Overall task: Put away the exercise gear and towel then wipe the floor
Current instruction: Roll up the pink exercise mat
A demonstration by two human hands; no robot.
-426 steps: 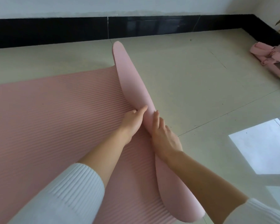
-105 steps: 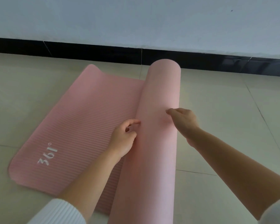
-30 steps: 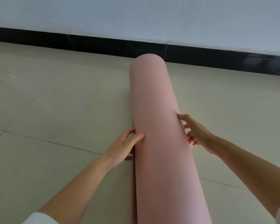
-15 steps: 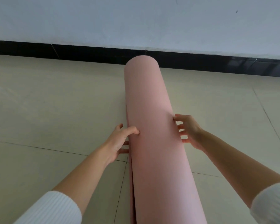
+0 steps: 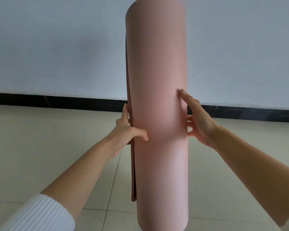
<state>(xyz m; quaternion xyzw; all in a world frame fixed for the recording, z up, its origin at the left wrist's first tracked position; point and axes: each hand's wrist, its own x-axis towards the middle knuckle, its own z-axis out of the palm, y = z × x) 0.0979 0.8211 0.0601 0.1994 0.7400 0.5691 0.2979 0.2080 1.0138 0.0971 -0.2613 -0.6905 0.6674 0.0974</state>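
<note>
The pink exercise mat [image 5: 157,80] is rolled into a thick cylinder and stands nearly upright in front of me, filling the middle of the view. Its loose outer edge runs down the left side. My left hand [image 5: 127,129] grips that left side over the loose edge, thumb pressed on the front. My right hand [image 5: 197,120] clasps the right side at about the same height, fingers spread around the back. The roll's bottom end is low in the view; I cannot tell whether it touches the floor.
A beige tiled floor [image 5: 40,155] stretches to a black skirting board [image 5: 73,101] below a plain white wall [image 5: 57,47]. No other gear or towel shows in this view.
The rolled mat was lying flat on the floor half a second ago; both hands have raised it to stand nearly upright. The view has tilted up toward the wall.
</note>
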